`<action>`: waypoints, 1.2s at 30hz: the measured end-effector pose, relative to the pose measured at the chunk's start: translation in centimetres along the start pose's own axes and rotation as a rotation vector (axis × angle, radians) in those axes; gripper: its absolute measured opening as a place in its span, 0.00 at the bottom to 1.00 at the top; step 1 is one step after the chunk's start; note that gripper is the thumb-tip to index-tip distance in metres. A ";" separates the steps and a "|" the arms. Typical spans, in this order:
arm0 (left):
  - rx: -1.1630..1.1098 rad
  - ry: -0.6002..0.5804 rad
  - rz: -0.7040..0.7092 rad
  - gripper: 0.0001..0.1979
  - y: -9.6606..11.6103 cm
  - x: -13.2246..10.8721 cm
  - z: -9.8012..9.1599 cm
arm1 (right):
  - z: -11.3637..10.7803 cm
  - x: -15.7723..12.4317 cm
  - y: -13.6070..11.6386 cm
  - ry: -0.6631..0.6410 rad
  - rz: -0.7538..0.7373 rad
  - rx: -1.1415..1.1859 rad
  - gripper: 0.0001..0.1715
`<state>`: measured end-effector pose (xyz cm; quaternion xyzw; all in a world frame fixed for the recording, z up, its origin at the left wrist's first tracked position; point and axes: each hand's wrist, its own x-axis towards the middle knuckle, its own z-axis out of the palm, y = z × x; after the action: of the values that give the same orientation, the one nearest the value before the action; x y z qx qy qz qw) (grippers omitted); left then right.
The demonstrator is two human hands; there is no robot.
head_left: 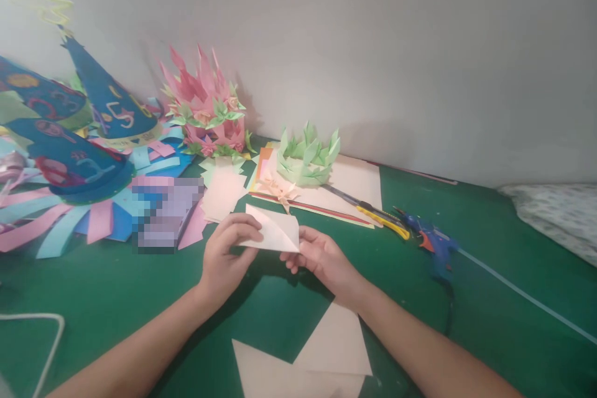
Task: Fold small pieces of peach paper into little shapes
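A pale piece of folded paper is held up over the green table, a diagonal fold line running across it. My left hand grips its left end, with fingers in front and the thumb below. At its lower right corner, my right hand pinches the paper between thumb and fingers. Beneath my forearms lie flat pale paper sheets. Just behind the held paper is a small peach folded paper flower, beside a stack of pale paper squares.
A green paper crown stands on stacked coloured sheets. Right of it are a yellow-handled cutter and a blue glue gun with a long glue stick. Blue cone hats and a pink paper crown stand at the left.
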<state>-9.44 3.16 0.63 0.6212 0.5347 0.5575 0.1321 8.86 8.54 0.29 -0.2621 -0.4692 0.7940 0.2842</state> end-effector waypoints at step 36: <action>-0.363 -0.071 -0.548 0.13 -0.3 0.0 0.8 | -0.5 -0.1 0.1 0.109 -0.157 -0.408 0.39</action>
<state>-8.91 3.61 0.06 0.4395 0.5690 0.5654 0.4041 9.20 8.74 0.00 -0.3191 -0.6229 0.6428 0.3113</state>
